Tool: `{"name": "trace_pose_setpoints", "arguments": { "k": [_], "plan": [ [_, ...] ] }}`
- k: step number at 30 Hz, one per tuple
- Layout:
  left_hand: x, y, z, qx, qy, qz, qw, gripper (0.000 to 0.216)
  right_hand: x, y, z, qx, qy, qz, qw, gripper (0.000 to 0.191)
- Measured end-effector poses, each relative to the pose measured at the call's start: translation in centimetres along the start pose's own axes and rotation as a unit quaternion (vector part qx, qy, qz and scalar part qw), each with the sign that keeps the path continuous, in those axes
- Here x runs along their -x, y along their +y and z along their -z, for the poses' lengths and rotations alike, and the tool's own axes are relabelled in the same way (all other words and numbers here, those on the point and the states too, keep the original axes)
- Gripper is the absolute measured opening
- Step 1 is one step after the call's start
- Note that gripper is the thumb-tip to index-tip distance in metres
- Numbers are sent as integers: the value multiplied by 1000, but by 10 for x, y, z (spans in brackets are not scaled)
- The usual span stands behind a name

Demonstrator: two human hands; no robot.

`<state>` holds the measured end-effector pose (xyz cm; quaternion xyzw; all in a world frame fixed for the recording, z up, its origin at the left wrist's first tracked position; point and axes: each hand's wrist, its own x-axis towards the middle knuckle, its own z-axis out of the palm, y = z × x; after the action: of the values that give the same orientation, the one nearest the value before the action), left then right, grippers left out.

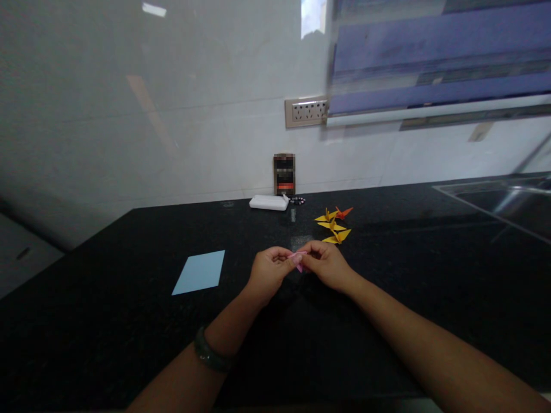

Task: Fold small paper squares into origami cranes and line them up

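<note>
Both my hands meet over the middle of the black countertop (107, 321). My left hand (267, 272) and my right hand (327, 265) each pinch a small folded pink paper (298, 258) between them, fingers closed on it. Most of the paper is hidden by my fingers. A dark band sits on my left wrist. A flat light blue paper sheet (200, 272) lies to the left of my left hand. Just beyond my right hand stand folded yellow paper cranes (334, 228) and one orange paper crane (343, 213).
A white flat case (268, 202) lies by the wall with a small dark box (284, 174) upright behind it. A wall socket (306, 111) is above. A steel sink (503, 201) is set into the counter at far right. A window blind hangs at upper right.
</note>
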<state>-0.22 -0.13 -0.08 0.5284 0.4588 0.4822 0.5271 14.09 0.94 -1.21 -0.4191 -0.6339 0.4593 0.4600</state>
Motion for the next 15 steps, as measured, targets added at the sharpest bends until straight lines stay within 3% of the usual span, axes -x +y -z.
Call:
{"name": "trace_pose_setpoints", "arguments": {
  "k": [6, 15],
  "plan": [
    [0, 3, 1, -36, 35, -18, 999, 15, 3, -7, 0, -71, -20, -28, 997, 17],
    [2, 6, 2, -48, 30, -44, 997, 12, 4, -8, 2, -129, -53, -39, 990, 22]
  ]
}}
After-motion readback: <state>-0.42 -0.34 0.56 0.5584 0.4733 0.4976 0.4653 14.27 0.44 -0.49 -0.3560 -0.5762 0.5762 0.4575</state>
